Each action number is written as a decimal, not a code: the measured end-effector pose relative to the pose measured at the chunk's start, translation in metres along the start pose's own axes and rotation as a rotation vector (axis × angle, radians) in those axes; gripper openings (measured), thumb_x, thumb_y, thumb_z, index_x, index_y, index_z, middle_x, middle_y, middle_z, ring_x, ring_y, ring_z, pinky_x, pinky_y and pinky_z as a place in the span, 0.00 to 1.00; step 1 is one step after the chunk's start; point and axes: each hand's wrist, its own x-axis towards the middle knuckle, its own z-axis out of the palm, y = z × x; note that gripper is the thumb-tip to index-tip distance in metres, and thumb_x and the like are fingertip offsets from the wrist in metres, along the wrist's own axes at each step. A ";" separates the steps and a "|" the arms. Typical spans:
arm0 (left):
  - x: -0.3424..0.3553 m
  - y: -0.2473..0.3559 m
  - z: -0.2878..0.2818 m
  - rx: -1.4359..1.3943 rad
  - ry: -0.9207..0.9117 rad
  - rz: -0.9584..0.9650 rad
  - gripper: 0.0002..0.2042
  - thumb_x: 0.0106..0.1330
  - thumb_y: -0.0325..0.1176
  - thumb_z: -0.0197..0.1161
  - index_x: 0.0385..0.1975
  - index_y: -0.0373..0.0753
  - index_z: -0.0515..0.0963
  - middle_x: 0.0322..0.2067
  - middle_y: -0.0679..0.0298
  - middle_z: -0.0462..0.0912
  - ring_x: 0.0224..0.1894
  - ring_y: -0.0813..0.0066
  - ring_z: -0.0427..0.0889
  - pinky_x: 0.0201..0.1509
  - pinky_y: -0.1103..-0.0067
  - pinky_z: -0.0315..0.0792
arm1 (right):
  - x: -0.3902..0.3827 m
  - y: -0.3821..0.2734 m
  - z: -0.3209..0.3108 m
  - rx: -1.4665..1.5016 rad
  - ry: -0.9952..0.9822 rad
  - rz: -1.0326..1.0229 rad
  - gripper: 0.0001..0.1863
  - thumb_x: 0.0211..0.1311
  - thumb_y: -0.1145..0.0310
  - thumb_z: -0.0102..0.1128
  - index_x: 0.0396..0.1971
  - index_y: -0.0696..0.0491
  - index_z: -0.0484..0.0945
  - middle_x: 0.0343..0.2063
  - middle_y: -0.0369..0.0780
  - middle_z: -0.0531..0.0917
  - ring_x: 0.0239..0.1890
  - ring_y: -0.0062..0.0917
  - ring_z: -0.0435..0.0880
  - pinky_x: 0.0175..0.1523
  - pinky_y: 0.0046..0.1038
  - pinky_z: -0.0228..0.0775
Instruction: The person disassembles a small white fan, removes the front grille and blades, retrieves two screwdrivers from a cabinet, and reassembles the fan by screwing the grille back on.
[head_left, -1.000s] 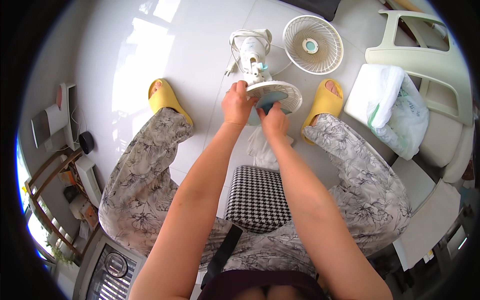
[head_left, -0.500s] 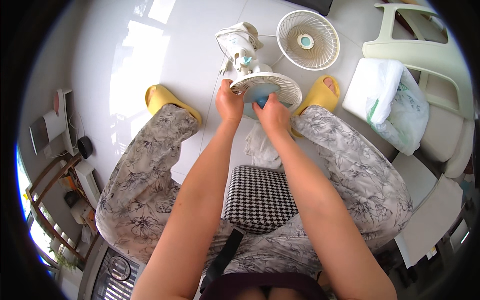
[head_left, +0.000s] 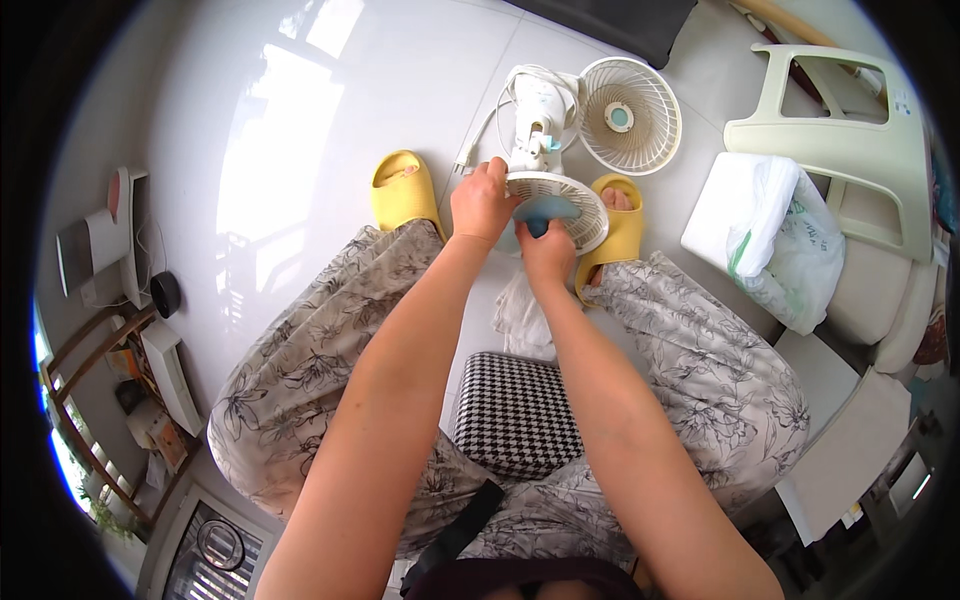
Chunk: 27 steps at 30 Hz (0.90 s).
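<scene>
A small white electric fan (head_left: pixel 540 112) lies on the floor between my feet, its cord bundled around its body. Its round back grille (head_left: pixel 592 212) faces me, with translucent blue fan blades (head_left: pixel 547 207) inside. My left hand (head_left: pixel 484 204) is closed on the left rim of that grille. The fingers of my right hand (head_left: pixel 546 255) pinch the blue centre of the blades, and partly hide it. Just beyond, the detached front grille (head_left: pixel 655 115) rests on the floor with its inside up.
Yellow slippers (head_left: pixel 405 190) are on my feet, either side of the fan. Nearer are a crumpled whitish cloth or bag (head_left: pixel 524 318) and a houndstooth stool (head_left: pixel 515 412). On the right stand a white box (head_left: pixel 722 205) with a plastic bag (head_left: pixel 790 255) and a pale plastic chair (head_left: pixel 830 135).
The fan's body has swung upright and rightward in view, closer to the front grille. My left foot has moved inward. Both hands keep their grip on the fan.
</scene>
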 end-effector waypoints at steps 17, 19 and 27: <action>-0.006 -0.006 0.013 -0.091 0.087 -0.057 0.19 0.36 0.35 0.73 0.28 0.41 0.71 0.25 0.60 0.77 0.28 0.58 0.78 0.30 0.68 0.71 | -0.001 0.008 0.008 -0.013 -0.012 0.003 0.24 0.43 0.52 0.65 0.36 0.54 0.74 0.26 0.48 0.81 0.30 0.44 0.80 0.36 0.40 0.72; -0.007 -0.007 0.015 -0.096 0.121 -0.025 0.20 0.36 0.36 0.73 0.28 0.41 0.71 0.25 0.59 0.77 0.27 0.58 0.78 0.29 0.68 0.71 | -0.003 0.005 0.007 -0.013 0.001 0.028 0.25 0.42 0.52 0.65 0.37 0.53 0.74 0.27 0.48 0.81 0.30 0.44 0.80 0.36 0.40 0.72; -0.005 -0.005 0.013 -0.118 0.106 -0.022 0.19 0.34 0.36 0.73 0.26 0.41 0.71 0.25 0.60 0.77 0.27 0.59 0.78 0.29 0.68 0.71 | -0.008 0.015 0.021 0.166 0.034 0.182 0.26 0.42 0.51 0.64 0.39 0.53 0.76 0.26 0.49 0.81 0.31 0.44 0.79 0.38 0.40 0.71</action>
